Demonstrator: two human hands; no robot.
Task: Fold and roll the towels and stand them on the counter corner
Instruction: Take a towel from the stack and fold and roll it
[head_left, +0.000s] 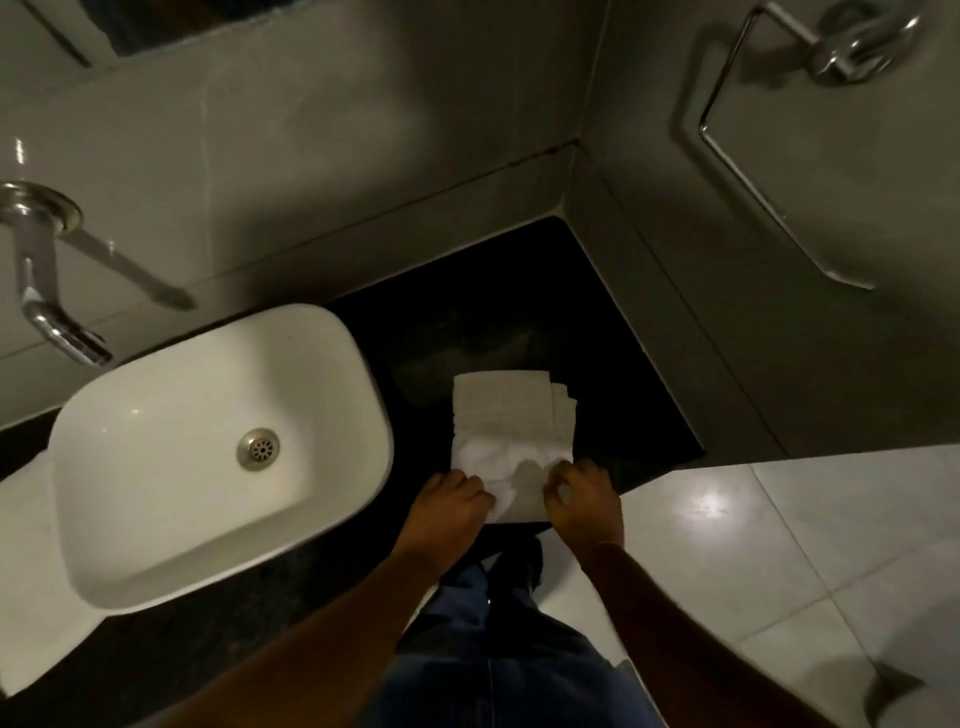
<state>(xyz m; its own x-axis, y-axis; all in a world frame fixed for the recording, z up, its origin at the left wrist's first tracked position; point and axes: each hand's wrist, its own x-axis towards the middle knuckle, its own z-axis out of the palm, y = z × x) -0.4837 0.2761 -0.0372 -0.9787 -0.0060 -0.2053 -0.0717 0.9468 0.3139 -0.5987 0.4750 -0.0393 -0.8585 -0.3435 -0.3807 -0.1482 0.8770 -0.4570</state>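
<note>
1. On black counter (613, 364), at 3 o'clock of the sink (218, 447): white folded towel (511, 415), lying flat.
2. Left hand (452, 506) fingers clamped on towel's near edge.
3. Right hand (584, 499) fingers likewise pinching it.

dim, soft focus, glare on floor tiles (711, 506), edges warped.

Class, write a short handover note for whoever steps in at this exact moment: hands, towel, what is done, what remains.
Left hand and right hand: both pinch the near edge of the folded white cloth towel.
Towel: lies flat on the black stone counter, right of the white rectangular basin, short of the corner.
Done: folded into a strip.
Left: roll it from the near edge and stand it in the counter corner. No rolled towel stands there yet.
</note>
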